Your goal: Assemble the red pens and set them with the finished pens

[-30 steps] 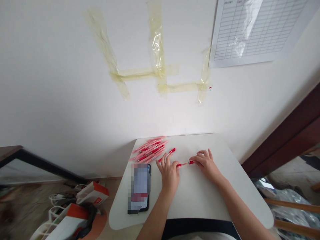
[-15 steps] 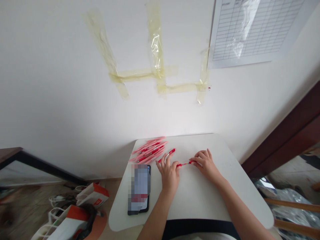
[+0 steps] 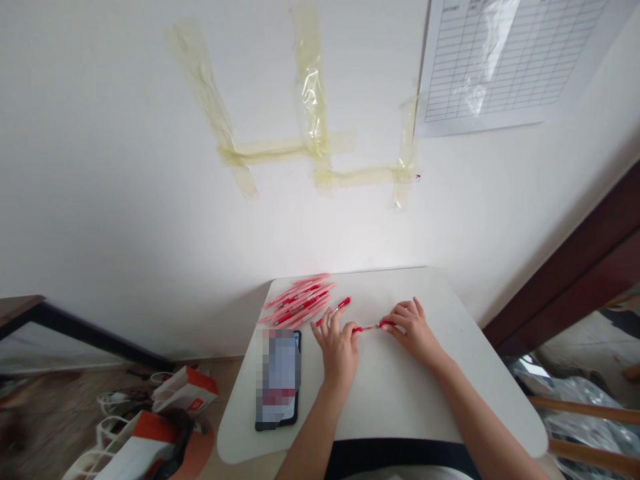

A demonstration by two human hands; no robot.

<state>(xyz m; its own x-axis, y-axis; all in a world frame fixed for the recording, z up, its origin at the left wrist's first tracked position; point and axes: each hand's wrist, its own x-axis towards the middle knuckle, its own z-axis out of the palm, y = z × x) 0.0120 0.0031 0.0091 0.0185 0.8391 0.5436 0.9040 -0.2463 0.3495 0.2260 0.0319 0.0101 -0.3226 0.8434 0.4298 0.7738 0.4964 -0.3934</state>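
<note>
White round-cornered table [image 3: 390, 400]: open room toward right edge.
Left hand [image 3: 340, 350] and right hand [image 3: 413, 331] pinch opposite ends of slim red plastic pen [image 3: 370, 327].

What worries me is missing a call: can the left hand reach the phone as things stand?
Probably yes: nothing visible blocks the way from the left hand to the phone, though that hand's grip is on a red pen.

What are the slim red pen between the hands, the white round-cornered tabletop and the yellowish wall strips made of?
Slim red pen: probably plastic, given its bright colour; finish unclear. White round-cornered tabletop: smooth, perhaps laminate, showing no grain. Yellowish wall strips: glossy, likely plastic tape, being translucent and wrinkled.
</note>
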